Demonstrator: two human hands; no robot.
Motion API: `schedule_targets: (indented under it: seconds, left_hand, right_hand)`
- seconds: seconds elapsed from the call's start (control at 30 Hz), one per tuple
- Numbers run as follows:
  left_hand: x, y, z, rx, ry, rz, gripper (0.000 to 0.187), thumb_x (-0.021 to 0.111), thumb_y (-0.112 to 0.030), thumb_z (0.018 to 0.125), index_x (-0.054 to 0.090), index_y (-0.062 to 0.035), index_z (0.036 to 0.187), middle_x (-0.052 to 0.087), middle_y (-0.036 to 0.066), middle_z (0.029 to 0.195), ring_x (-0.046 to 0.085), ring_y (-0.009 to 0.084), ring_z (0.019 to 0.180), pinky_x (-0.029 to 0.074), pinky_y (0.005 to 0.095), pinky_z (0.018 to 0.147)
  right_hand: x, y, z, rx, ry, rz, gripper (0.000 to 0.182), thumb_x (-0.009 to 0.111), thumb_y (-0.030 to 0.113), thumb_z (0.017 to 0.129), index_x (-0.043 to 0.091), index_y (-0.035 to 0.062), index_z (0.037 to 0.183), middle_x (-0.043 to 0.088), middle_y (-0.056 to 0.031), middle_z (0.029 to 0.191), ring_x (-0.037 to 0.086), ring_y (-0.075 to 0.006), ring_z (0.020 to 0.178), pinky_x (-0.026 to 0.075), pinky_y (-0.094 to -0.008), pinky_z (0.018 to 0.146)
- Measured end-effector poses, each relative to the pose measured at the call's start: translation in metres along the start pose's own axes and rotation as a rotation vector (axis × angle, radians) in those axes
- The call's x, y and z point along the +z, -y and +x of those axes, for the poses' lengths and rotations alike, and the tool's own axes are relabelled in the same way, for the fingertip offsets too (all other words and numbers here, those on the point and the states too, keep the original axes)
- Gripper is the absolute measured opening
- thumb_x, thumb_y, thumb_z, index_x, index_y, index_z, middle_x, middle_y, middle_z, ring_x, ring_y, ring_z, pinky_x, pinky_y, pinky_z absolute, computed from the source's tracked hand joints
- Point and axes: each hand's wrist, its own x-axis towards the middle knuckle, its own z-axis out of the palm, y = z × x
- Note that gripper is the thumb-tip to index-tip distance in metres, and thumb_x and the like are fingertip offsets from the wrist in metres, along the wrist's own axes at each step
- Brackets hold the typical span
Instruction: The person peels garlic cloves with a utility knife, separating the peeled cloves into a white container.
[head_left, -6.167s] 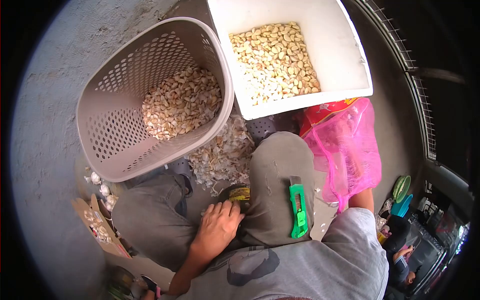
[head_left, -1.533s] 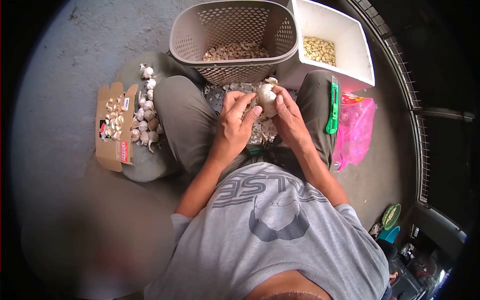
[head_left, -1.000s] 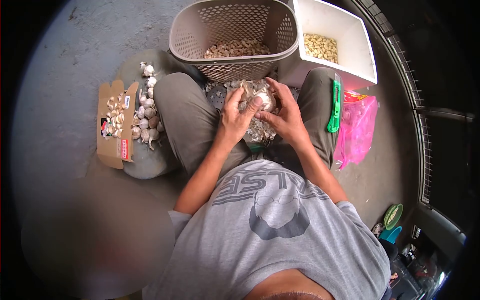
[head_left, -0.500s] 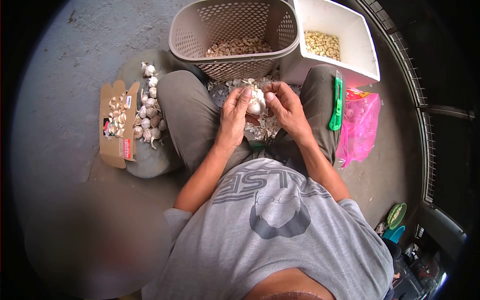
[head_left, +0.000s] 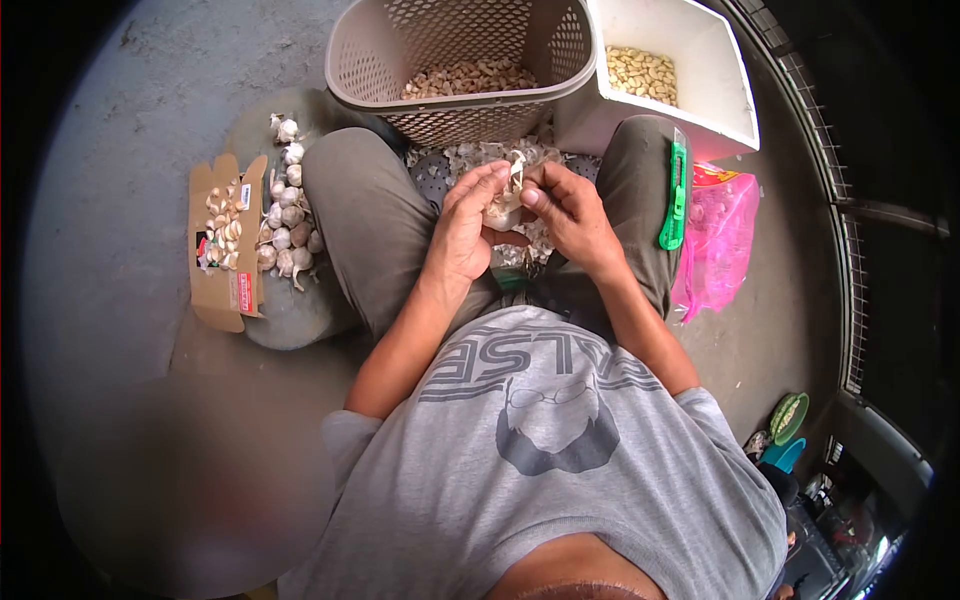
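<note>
A garlic bulb (head_left: 503,214) is held between my two hands above my lap, its pale stem and a strip of skin sticking up. My left hand (head_left: 463,225) is closed around the bulb's left side, thumb near the top. On the other side, my right hand (head_left: 572,218) pinches at the bulb with thumb and forefinger. Loose garlic skins (head_left: 515,255) lie below between my knees. A green utility knife (head_left: 676,195) rests on my right thigh.
Ahead stands a plastic basket (head_left: 460,108) with cloves in it, beside a white box (head_left: 725,85) holding peeled cloves. To the left, whole garlic bulbs (head_left: 290,215) lie on a round seat, next to a cardboard box (head_left: 212,295) with cloves. A pink bag (head_left: 722,240) is at right.
My fingers have shifted on the bulb, which now sits lower between them. Its stem and skin stand up more. The whole view has shifted slightly.
</note>
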Motion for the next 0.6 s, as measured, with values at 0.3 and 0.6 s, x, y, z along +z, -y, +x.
schedule_targets:
  seconds: [0.3,0.6]
  left_hand:
    - [-0.005,0.005,0.022,-0.130,-0.162,-0.235,0.030,0.056,-0.037,0.100,0.066,-0.0090,0.102,0.070,0.007,0.094,0.069,0.0248,0.082,0.055,0.0481,0.065]
    - [-0.030,0.024,0.032,0.138,-0.166,-0.271,0.020,0.055,-0.025,0.105,0.064,-0.0071,0.106,0.069,0.007,0.091,0.068,0.0210,0.082,0.058,0.0387,0.071]
  right_hand:
    - [-0.005,0.009,-0.003,-0.201,-0.036,0.183,0.011,0.060,0.010,0.105,0.058,0.0010,0.099,0.066,-0.0054,0.110,0.061,-0.0099,0.085,0.053,-0.0282,0.078]
    - [-0.013,-0.016,0.005,-0.189,-0.213,-0.471,0.015,0.068,-0.006,0.090,0.057,-0.0042,0.100,0.062,-0.0183,0.097,0.061,-0.0211,0.080,0.051,-0.0368,0.073]
